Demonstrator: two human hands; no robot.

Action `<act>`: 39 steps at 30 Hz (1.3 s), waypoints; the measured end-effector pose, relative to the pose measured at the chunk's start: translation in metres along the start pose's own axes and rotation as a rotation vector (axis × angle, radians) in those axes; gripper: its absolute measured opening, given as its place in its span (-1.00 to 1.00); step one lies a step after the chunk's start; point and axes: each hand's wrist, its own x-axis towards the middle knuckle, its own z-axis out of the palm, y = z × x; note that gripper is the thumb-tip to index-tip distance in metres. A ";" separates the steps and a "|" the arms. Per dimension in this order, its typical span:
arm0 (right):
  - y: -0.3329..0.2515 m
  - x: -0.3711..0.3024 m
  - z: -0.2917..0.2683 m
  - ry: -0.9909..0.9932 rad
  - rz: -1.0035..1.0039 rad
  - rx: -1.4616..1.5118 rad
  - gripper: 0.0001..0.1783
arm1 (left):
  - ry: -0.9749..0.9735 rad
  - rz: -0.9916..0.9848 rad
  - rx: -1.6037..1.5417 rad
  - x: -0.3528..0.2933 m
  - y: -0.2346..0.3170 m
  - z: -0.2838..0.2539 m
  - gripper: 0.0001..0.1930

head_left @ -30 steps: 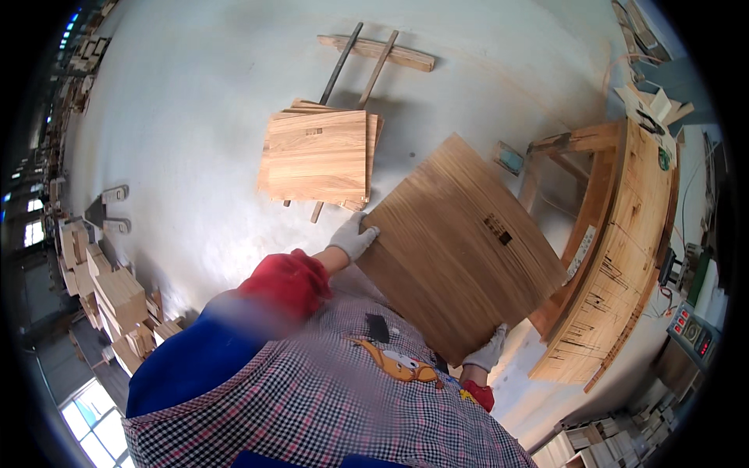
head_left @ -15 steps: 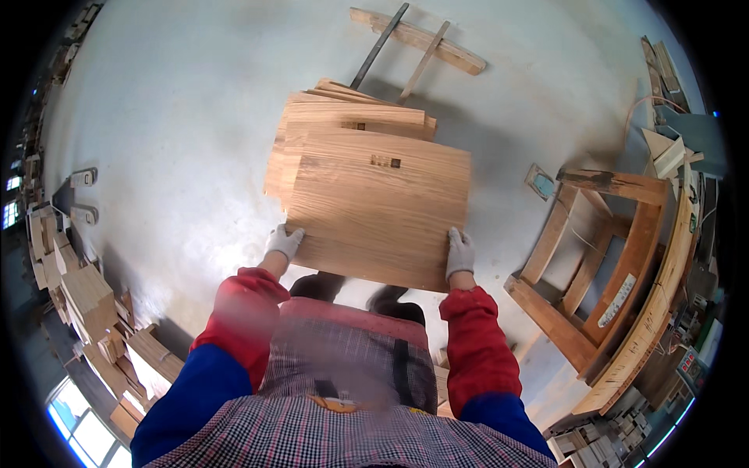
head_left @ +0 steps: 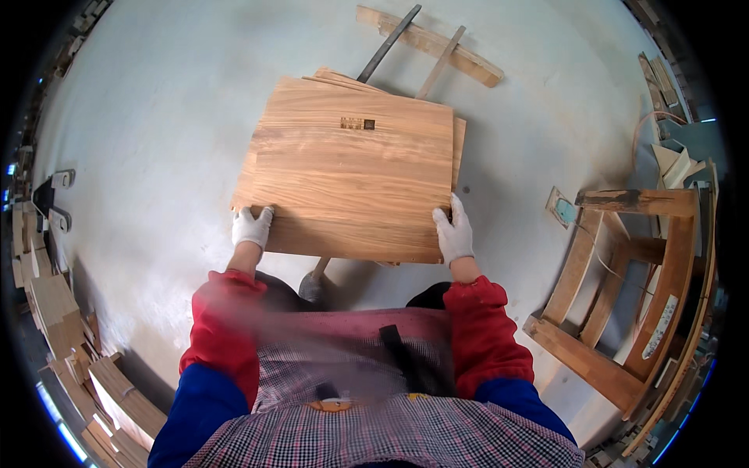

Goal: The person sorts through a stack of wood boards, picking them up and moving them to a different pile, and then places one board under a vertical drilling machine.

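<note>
A broad wooden panel (head_left: 351, 183) with a dark stamped mark near its far edge lies over a stack of similar panels (head_left: 459, 144). White gloves cover both hands. My left hand (head_left: 252, 228) grips the panel's near left corner, thumb on top. At the near right corner, my right hand (head_left: 455, 232) holds the side edge, with its thumb on the upper face. The panel hides most of the stack; only slivers show at the far and right edges. Fingers under the panel are hidden.
Beyond the stack, two bars (head_left: 390, 43) reach a wooden beam (head_left: 433, 45) on the pale floor. A wooden frame (head_left: 569, 269) stands to the right, a small card-like item (head_left: 560, 207) beside it. Piled wood blocks (head_left: 58, 312) line the left side.
Both hands have moved the panel forward and left, so it now covers nearly all of the stack. My feet have shifted apart.
</note>
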 end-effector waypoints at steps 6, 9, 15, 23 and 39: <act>-0.012 0.000 -0.013 -0.003 0.149 0.318 -0.46 | -0.136 0.054 -0.199 0.011 -0.010 0.002 -0.36; 0.006 -0.004 -0.052 -0.067 0.348 0.423 -0.37 | -0.280 0.059 -0.554 -0.005 -0.014 0.012 -0.43; 0.103 -0.036 -0.124 -0.145 0.390 0.940 -0.45 | -0.469 -0.191 -0.849 -0.033 0.029 -0.003 -0.59; 0.057 -0.109 -0.229 0.056 0.209 0.757 -0.44 | -0.450 -0.039 -0.969 0.036 -0.012 -0.008 -0.57; 0.092 -0.119 -0.276 0.412 -0.050 0.479 -0.45 | 0.284 0.187 0.182 0.069 -0.016 -0.010 -0.57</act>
